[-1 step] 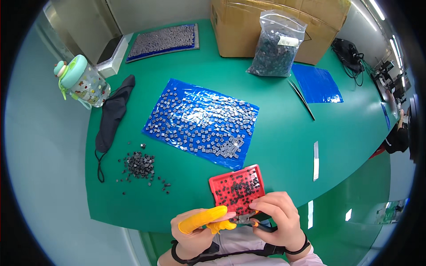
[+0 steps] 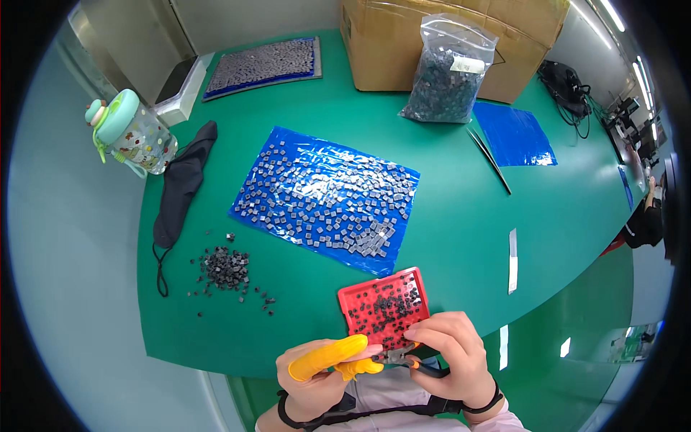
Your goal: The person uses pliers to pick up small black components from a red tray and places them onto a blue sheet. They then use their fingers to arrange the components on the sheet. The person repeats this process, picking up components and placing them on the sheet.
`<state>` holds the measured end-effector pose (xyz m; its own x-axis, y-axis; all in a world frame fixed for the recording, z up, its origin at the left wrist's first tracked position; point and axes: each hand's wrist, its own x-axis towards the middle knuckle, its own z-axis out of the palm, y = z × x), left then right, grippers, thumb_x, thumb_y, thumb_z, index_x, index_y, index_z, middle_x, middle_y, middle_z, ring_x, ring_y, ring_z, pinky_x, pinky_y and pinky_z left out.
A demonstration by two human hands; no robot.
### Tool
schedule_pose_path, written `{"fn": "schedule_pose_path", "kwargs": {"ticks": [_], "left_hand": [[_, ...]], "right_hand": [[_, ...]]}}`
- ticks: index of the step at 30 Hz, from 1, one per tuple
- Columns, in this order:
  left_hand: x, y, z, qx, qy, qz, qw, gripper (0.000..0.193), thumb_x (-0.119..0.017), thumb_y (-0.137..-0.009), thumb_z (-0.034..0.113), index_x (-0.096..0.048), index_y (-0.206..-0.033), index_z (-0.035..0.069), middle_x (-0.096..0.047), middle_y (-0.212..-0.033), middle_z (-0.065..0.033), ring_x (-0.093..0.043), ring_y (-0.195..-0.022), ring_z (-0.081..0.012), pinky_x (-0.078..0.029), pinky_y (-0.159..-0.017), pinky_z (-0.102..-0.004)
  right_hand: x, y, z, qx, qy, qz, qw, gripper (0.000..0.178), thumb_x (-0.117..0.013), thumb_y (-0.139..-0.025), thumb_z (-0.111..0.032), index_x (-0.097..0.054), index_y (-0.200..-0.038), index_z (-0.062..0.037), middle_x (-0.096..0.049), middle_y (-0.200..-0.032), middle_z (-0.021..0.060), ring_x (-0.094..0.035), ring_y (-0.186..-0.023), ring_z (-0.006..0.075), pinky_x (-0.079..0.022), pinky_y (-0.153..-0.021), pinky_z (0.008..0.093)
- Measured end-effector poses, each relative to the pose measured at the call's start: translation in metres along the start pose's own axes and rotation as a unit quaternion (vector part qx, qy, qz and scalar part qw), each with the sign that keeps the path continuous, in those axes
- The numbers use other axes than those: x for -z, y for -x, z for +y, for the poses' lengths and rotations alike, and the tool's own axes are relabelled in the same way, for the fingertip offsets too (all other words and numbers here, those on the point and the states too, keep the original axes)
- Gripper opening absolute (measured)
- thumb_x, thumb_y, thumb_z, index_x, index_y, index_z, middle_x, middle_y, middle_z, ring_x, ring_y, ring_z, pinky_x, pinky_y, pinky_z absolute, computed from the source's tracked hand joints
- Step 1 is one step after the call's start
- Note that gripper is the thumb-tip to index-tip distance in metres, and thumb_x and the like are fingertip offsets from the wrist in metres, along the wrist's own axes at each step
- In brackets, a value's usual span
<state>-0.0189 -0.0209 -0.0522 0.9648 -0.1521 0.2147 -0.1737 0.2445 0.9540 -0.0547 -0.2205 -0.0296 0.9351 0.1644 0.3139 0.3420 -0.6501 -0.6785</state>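
My right hand [image 2: 455, 356] is closed round a pair of small pliers [image 2: 399, 354] with black-and-orange handles. Their metal jaws point left, over the near edge of a red tray [image 2: 353, 294] that has many tiny black parts scattered in it. My left hand [image 2: 320, 371] wears yellow finger cots [image 2: 327, 357] and is pinched together right at the plier jaws. Whatever its fingertips hold is too small and covered to name. Left of the tray lies a loose pile of small black pieces [image 2: 227, 268].
Behind the tray, a blue film sheet [image 2: 288, 137] bears many small grey squares. Farther back are a filled panel [image 2: 263, 66], a cardboard box [image 2: 381, 50], a zip bag [image 2: 445, 86] of dark parts, another blue sheet [image 2: 515, 135] and tweezers [image 2: 489, 162]. A bottle [image 2: 133, 133] and black sleeve [image 2: 183, 187] stand left.
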Motion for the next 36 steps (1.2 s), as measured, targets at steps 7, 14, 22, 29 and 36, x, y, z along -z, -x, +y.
{"fn": "schedule_pose_path", "kwargs": {"ticks": [7, 14, 22, 29, 36], "left_hand": [[0.001, 0.004, -0.003, 0.015, -0.021, 0.012, 1.0, 0.02, -0.059, -0.082, -0.014, -0.067, -0.1, -0.011, -0.074, -0.09, -0.016, -0.073, -0.08, -0.0209, -0.059, -0.068, -0.0269], [0.004, 0.005, 0.001, 0.006, -0.068, -0.006, 0.998, 0.023, -0.059, -0.079, -0.016, -0.069, -0.099, -0.009, -0.074, -0.088, -0.0159, -0.073, -0.077, -0.02, -0.058, -0.065, -0.0262], [0.003, 0.006, 0.003, 0.022, -0.038, -0.002, 0.999, 0.024, -0.06, -0.078, -0.016, -0.069, -0.099, -0.009, -0.074, -0.087, -0.0153, -0.073, -0.073, -0.0201, -0.057, -0.063, -0.0267], [-0.001, 0.003, 0.002, 0.02, -0.06, -0.027, 0.998, 0.026, -0.059, -0.076, -0.016, -0.069, -0.099, -0.008, -0.074, -0.087, -0.0156, -0.073, -0.074, -0.0204, -0.057, -0.065, -0.0273], [0.001, 0.0, 0.008, 0.034, -0.101, -0.051, 0.993, 0.026, -0.063, -0.074, -0.015, -0.071, -0.098, -0.008, -0.074, -0.092, -0.0169, -0.073, -0.077, -0.0213, -0.058, -0.069, -0.0285]], "right_hand": [[0.008, -0.003, 0.002, 0.005, 0.013, -0.018, 1.0, 0.057, -0.08, -0.059, -0.008, -0.066, -0.114, -0.0065, -0.065, -0.109, 0.0054, -0.062, -0.095, 0.0243, -0.046, -0.079, 0.0361], [0.003, -0.001, 0.002, 0.017, -0.007, 0.001, 1.0, 0.056, -0.08, -0.058, -0.009, -0.068, -0.113, -0.0056, -0.065, -0.107, 0.0057, -0.063, -0.091, 0.024, -0.046, -0.076, 0.035], [0.005, 0.001, -0.003, 0.004, 0.008, 0.009, 1.0, 0.052, -0.074, -0.054, -0.002, -0.068, -0.106, -0.004, -0.067, -0.1, 0.0078, -0.063, -0.087, 0.0261, -0.05, -0.076, 0.0379], [0.007, 0.009, -0.003, -0.005, 0.013, 0.033, 0.999, 0.053, -0.074, -0.053, -0.003, -0.068, -0.106, -0.0031, -0.067, -0.1, 0.0081, -0.063, -0.087, 0.0266, -0.05, -0.076, 0.0378], [0.005, 0.015, 0.004, 0.012, 0.052, 0.038, 0.998, 0.056, -0.078, -0.057, -0.01, -0.067, -0.111, -0.0046, -0.066, -0.104, 0.0059, -0.061, -0.088, 0.0249, -0.047, -0.074, 0.0357]]}}
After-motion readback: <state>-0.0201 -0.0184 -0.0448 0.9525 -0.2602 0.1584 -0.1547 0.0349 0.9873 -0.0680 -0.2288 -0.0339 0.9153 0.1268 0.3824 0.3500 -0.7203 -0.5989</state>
